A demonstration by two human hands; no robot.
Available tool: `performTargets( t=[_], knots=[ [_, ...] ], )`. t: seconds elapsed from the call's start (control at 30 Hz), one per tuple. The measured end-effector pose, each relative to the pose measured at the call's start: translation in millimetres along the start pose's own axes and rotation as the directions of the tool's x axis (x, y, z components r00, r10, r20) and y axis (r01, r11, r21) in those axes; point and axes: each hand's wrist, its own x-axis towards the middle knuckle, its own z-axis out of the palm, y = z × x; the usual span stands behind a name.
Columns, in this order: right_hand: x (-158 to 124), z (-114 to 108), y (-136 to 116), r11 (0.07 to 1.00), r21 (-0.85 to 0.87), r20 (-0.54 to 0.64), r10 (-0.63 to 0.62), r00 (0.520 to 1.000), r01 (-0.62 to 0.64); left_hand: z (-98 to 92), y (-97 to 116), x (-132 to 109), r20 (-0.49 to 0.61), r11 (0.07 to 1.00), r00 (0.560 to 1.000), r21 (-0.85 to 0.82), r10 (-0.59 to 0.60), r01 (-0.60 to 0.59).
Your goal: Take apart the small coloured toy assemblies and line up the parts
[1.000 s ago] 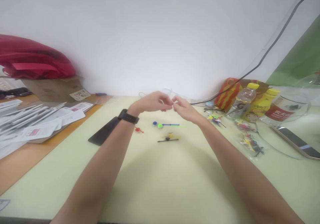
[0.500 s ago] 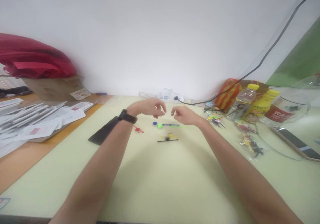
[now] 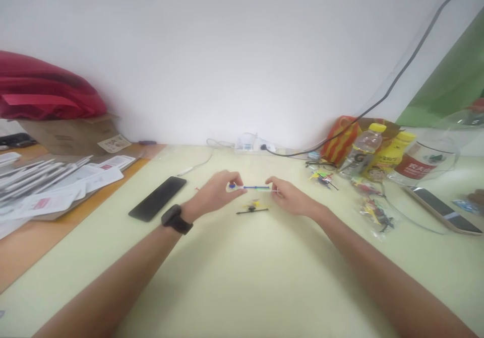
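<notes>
My left hand (image 3: 217,194), with a black watch (image 3: 177,219) on the wrist, curls its thumb and fingers into a near-closed pinch; a small whitish bit shows at the tips, too small to name. My right hand (image 3: 290,197) faces it, its fingers closed on a thin white piece (image 3: 275,191). Between the hands appears a blue toy rod (image 3: 257,187) with some green by it. A blue disc (image 3: 232,186) shows through the gap of my left fingers. Nearer me on the table lies a yellow and black toy piece (image 3: 252,208). A red piece (image 3: 197,189) is mostly hidden behind my left hand.
A black phone (image 3: 158,198) lies left, beyond it white packets (image 3: 75,182) and a cardboard box (image 3: 71,134). On the right are bagged toy parts (image 3: 376,212), glasses (image 3: 320,165), bottles (image 3: 365,146) and another phone (image 3: 442,209). A cable (image 3: 389,86) runs to a socket strip (image 3: 249,141).
Both hands have come lower and nearer me, and slightly farther apart. My left forearm has swung left, uncovering the black phone. The view has shifted slightly.
</notes>
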Motion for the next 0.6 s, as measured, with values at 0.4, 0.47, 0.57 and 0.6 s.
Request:
performTargets(
  t=[0.4, 0.47, 0.57, 0.6],
  knots=[
    [-14.8, 24.2, -23.4, 0.943, -0.124, -0.151, -0.326, 0.933, 0.309, 16.4, -26.4, -29.7, -0.044, 0.988, 0.999, 0.151, 0.028, -0.021],
    [-17.4, 27.6, -31.6, 0.926, -0.175, -0.11, -0.355, 0.928, 0.334, 19.3, -26.2, -29.4, -0.047, 0.979, 0.996, 0.192, 0.078, -0.068],
    [-19.8, 31.5, -35.7, 0.906, -0.25, -0.072, -0.369, 0.927, 0.342, 23.5, -24.5, -29.3, 0.046, 0.964, 0.991, 0.232, 0.122, -0.13],
    [-20.1, 32.3, -35.2, 0.905, -0.257, -0.074, -0.368, 0.927, 0.339, 24.5, -24.1, -29.5, 0.071, 0.961, 0.99, 0.238, 0.125, -0.138]
  ],
)
